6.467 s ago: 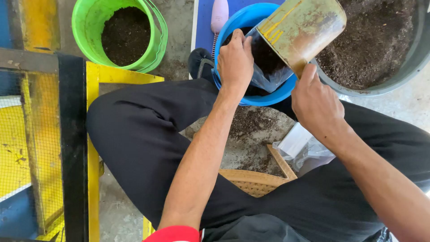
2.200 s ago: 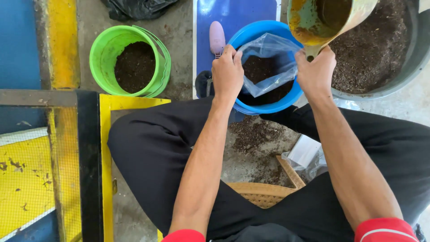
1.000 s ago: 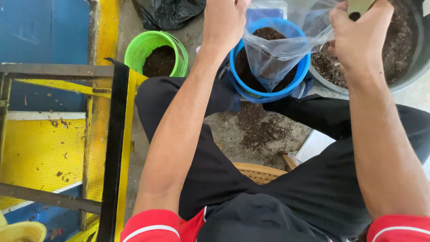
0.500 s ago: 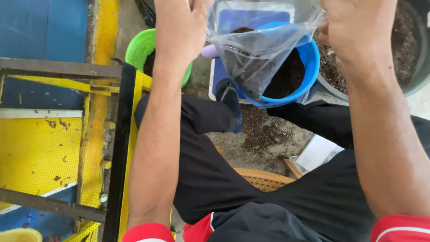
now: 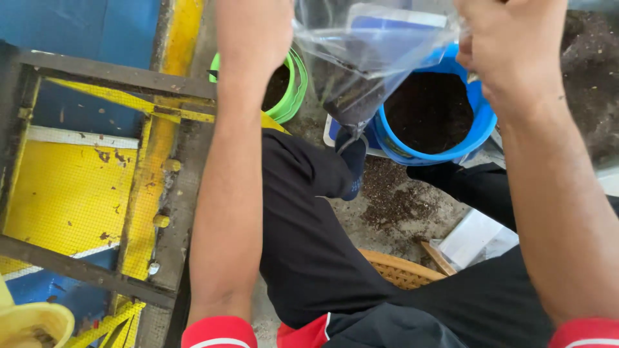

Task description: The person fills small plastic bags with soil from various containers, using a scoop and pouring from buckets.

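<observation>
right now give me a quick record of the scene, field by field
left hand: grips one top edge of the clear bag
right hand: grips the other top edge
clear bag: lifted, dark soil in its lower corner
blue bucket: below the bag, holds soil
green bucket: behind left arm, holds soil
floor: spilled soil between legs
woven seat: under the person

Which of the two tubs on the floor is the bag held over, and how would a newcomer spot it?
Start at the person's black-trousered knees; two round tubs sit on the floor beyond them. The clear plastic bag, held up between the left hand and right hand, hangs by the blue tub. It is wider than the green tub to its left.
</observation>
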